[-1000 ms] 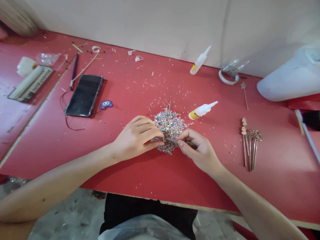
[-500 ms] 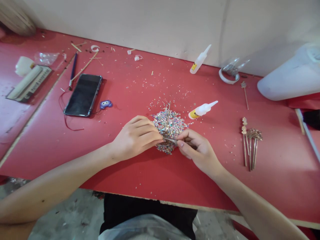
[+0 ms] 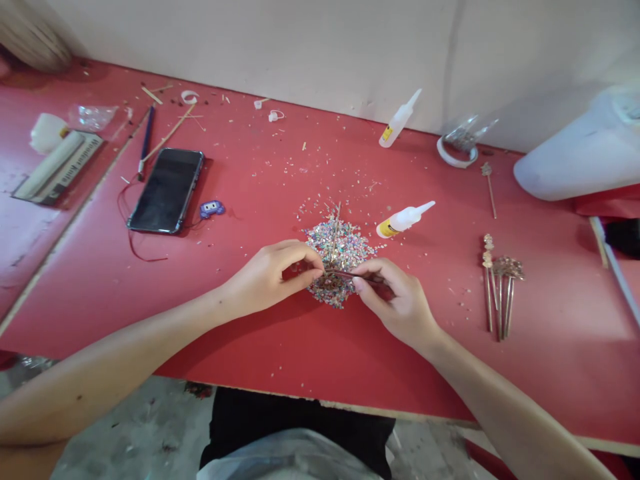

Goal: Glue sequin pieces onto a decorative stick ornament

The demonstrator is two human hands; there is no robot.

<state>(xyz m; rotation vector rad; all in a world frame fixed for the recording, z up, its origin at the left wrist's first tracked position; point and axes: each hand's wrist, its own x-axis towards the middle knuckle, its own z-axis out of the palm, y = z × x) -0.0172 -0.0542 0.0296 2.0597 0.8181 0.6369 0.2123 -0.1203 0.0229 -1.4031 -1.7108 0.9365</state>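
Observation:
A heap of small shiny sequins (image 3: 345, 243) lies on the red table (image 3: 280, 347) in front of me. My left hand (image 3: 270, 277) is closed in a pinch at the heap's near left edge, gripping the lower end of a thin stick (image 3: 336, 230) that runs up across the heap. My right hand (image 3: 395, 297) is closed on slim metal tweezers (image 3: 343, 274), whose tip meets my left fingertips over the sequins.
A glue bottle (image 3: 405, 219) lies just right of the heap, another glue bottle (image 3: 399, 122) by the wall. Finished decorated sticks (image 3: 500, 293) lie at the right. A phone (image 3: 167, 190), a small purple charm (image 3: 212, 209), a pen (image 3: 147, 140) and a box (image 3: 57, 167) sit at the left.
My left hand has lifted and arched its fingers, pinching higher over the heap's edge. The tweezers in my right hand have risen slightly toward it.

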